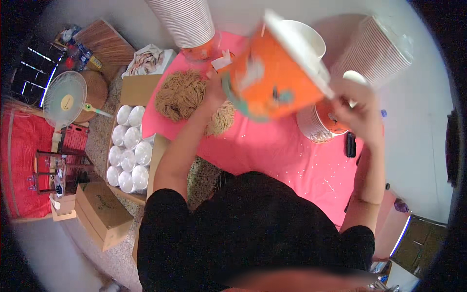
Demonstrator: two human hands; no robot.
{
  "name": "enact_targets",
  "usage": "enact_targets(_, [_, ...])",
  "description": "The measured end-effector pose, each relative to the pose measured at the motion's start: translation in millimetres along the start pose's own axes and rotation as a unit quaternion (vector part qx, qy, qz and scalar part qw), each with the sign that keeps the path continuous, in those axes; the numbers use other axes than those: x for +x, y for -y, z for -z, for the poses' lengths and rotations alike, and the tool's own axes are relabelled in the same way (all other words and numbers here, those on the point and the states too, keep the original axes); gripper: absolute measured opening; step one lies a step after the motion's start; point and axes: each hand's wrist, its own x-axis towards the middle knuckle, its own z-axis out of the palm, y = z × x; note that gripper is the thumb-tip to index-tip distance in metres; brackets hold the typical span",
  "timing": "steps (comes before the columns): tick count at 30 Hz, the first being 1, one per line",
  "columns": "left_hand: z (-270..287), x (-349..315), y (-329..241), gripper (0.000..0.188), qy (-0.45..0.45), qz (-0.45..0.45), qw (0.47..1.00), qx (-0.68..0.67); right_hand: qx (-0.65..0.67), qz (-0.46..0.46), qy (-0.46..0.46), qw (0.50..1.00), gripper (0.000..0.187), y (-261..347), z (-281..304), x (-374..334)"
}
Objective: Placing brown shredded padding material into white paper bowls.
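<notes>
A large orange paper bucket (272,73) with a white rim is lifted over the pink-covered table, tilted and blurred by motion. My right hand (357,104) grips its rim at the right side. Beside the bucket's base is my left hand (214,90), its fingers mostly hidden, so I cannot tell if it touches the bucket. A heap of tan strands (181,95) lies just left of that hand, with a smaller tan bundle (221,119) below. Under my right hand, a stack of orange-and-white paper buckets (318,121) rests on its side.
Tall stacks of white-rimmed buckets stand at the back left (187,22) and back right (374,51). A white tub (306,36) is behind the raised bucket. Left of the table, an open carton holds several clear round lids or cups (129,160). A dark object (350,145) lies at the right.
</notes>
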Motion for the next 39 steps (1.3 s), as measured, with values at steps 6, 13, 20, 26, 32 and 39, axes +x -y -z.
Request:
enact_targets(6, [25, -73, -59, 0.011, 0.013, -0.057, 0.976, 0.209, -0.048, 0.002, 0.102, 0.994, 0.016, -63, -71, -71])
enact_targets(13, [21, -88, -53, 0.01, 0.137, -0.219, 0.858, 0.444, -0.084, 0.007, 0.067, 0.994, 0.02, -95, -101, -112])
enact_targets(20, [-8, -93, -43, 0.01, 0.16, -0.252, 0.824, 0.482, -0.168, -0.014, 0.093, 0.981, 0.02, -115, -107, -135])
enact_targets(26, [-16, -95, -31, 0.011, 0.128, -0.258, 0.799, 0.527, -0.189, -0.014, 0.038, 0.981, 0.021, -78, -110, -120])
enact_targets(32, [-15, -98, -37, 0.009, 0.128, -0.243, 0.85, 0.449, -0.162, -0.01, 0.097, 0.982, 0.028, -70, -160, -113])
enact_targets(39, [-17, -111, -128, 0.007, 0.012, -0.136, 0.98, 0.148, -0.174, -0.003, 0.132, 0.976, 0.02, -86, -157, -124])
